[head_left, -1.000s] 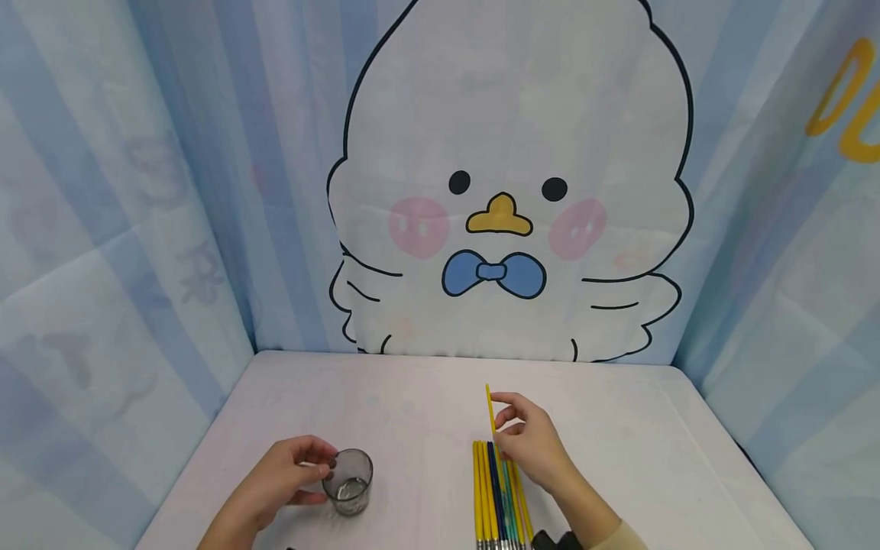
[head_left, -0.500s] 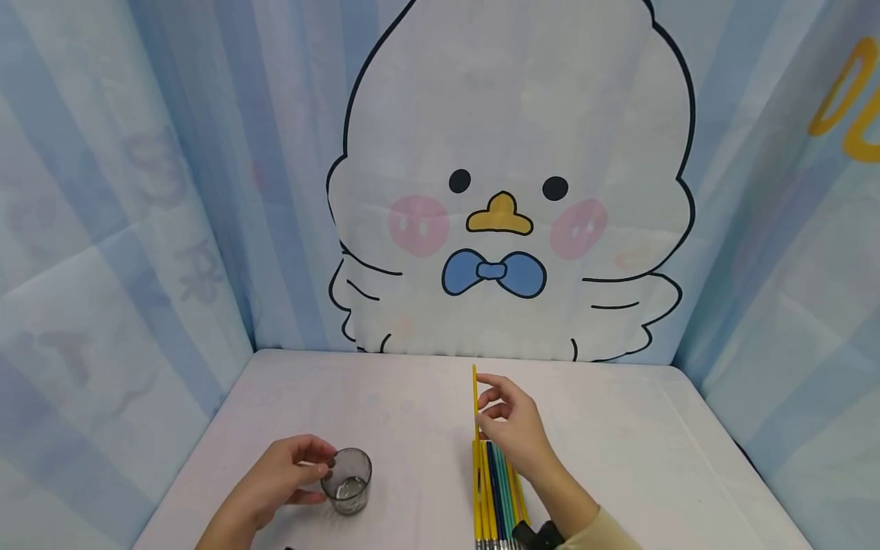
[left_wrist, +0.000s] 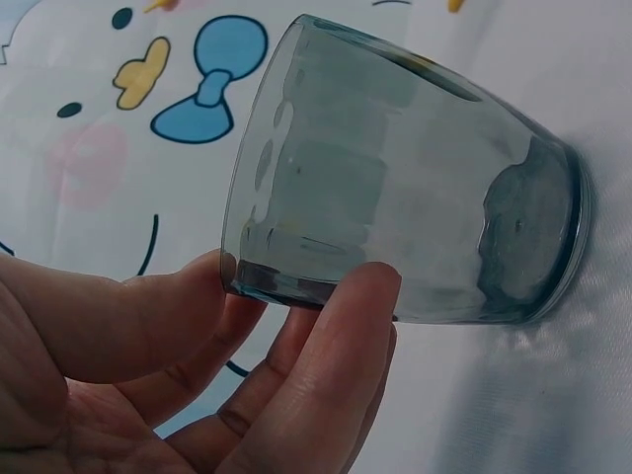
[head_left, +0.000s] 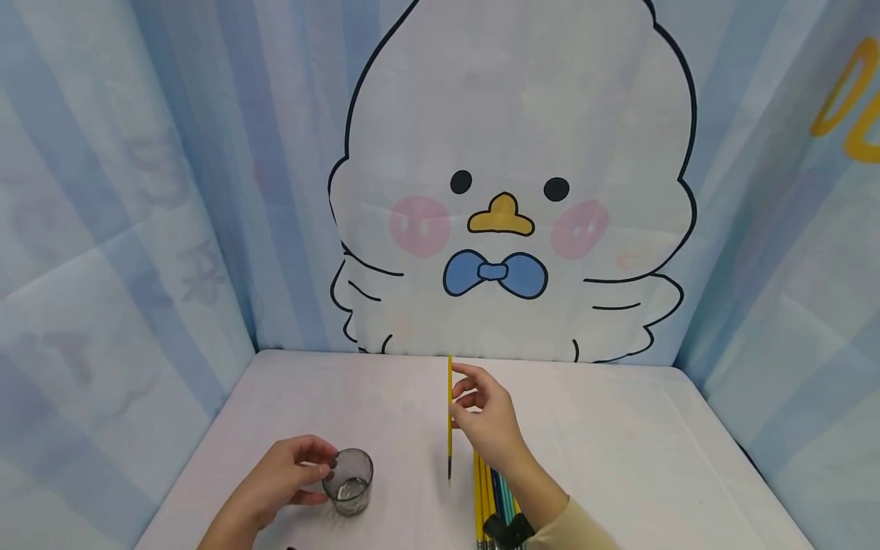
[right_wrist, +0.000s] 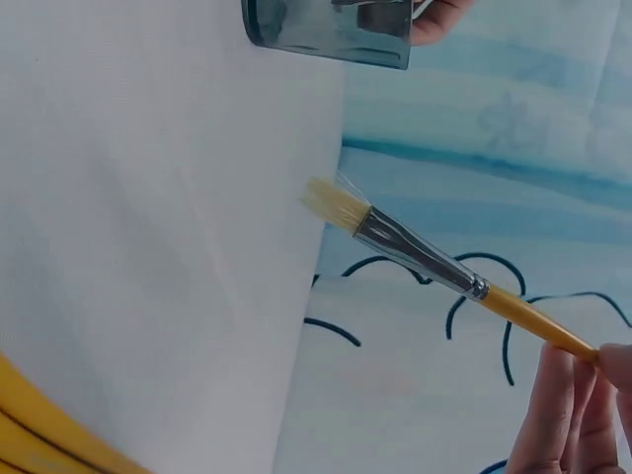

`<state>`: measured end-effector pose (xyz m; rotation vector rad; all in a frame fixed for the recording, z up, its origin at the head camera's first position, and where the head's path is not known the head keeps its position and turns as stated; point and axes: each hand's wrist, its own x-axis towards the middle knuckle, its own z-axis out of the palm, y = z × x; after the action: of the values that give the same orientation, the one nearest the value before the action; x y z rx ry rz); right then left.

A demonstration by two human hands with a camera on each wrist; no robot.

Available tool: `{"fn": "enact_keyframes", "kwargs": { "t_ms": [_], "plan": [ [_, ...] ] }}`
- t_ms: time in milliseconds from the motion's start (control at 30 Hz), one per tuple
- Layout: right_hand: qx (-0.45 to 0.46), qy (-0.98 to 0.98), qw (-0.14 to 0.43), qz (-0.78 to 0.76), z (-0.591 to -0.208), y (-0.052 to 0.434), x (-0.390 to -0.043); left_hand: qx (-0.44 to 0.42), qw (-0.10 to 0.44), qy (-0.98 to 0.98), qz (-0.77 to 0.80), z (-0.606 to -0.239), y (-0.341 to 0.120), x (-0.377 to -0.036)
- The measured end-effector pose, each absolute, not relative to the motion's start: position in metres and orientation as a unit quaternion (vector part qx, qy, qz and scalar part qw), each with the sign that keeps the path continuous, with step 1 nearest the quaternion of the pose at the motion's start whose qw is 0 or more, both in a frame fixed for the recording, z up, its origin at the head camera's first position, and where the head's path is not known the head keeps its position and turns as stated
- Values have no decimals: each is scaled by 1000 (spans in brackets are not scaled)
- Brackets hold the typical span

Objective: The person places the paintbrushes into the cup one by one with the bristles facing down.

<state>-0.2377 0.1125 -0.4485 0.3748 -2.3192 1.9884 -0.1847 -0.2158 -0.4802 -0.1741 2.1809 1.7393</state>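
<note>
A paintbrush (head_left: pixel 450 442) with a yellow handle hangs upright above the table, bristles down. My right hand (head_left: pixel 491 420) pinches its handle between thumb and fingertips. In the right wrist view the pale bristles (right_wrist: pixel 334 204) and silver ferrule show plainly. To the left, a smoky clear glass (head_left: pixel 351 500) stands upright on the table. My left hand (head_left: pixel 285 475) holds it near the rim, thumb and fingers at its left side; the left wrist view shows a finger (left_wrist: pixel 341 346) against the glass wall. No brush is inside the glass.
A row of paintbrushes (head_left: pixel 483 496) with yellow, dark blue and teal handles lies beneath my right forearm, partly covered by it and a black object (head_left: pixel 509 531) at the wrist. The white tabletop (head_left: pixel 385 397) ends at a printed curtain (head_left: pixel 289 229) behind and on both sides.
My right hand has carried the yellow paintbrush up and left, off the row and toward the glass, so its bristle end now shows. The left hand and glass have stayed put.
</note>
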Motion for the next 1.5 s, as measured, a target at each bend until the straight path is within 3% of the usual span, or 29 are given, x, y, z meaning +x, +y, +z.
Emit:
{"fn": "enact_keyframes", "kwargs": {
  "t_ms": [400, 1500],
  "plan": [
    [159, -728, 53, 665, -438, 86, -227, -67, 167, 774, 607, -478, -213, -184],
    [255, -711, 36, 654, -411, 16, -218, -115, 154, 786, 588, -478, -207, -188]
  ]
}}
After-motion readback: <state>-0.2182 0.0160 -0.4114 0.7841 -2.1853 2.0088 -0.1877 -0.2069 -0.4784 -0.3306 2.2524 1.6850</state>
